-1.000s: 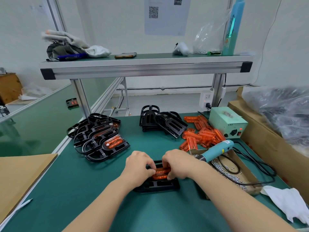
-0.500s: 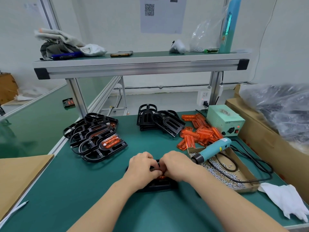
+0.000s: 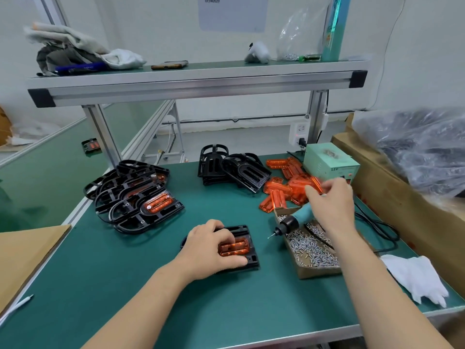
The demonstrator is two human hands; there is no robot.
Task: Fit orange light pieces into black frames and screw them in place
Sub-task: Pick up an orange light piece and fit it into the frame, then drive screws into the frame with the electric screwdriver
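Note:
A black frame [image 3: 253, 260] lies flat on the green mat in front of me, with an orange light piece [image 3: 239, 248] seated in its slot. My left hand [image 3: 211, 248] holds this frame down, bent fingers on the orange piece and thumb along the front edge. My right hand [image 3: 332, 205] hovers blurred above the teal electric screwdriver [image 3: 289, 224], fingers loosely spread and holding nothing that I can see. The screwdriver rests on the rim of a cardboard box of screws [image 3: 312, 253]. Loose orange pieces [image 3: 276, 195] are heaped just beyond the right hand.
Empty black frames [image 3: 241, 172] are stacked at the back centre. Frames with orange pieces fitted [image 3: 136, 195] are piled at the left. A green power supply [image 3: 329, 165] stands back right, its cables trailing. A white cloth [image 3: 415, 278] lies at the right, cardboard [image 3: 25, 253] at the left.
My right hand has left the frame and swung up to the right over the screwdriver. The left hand stays on the frame, and the orange piece now shows.

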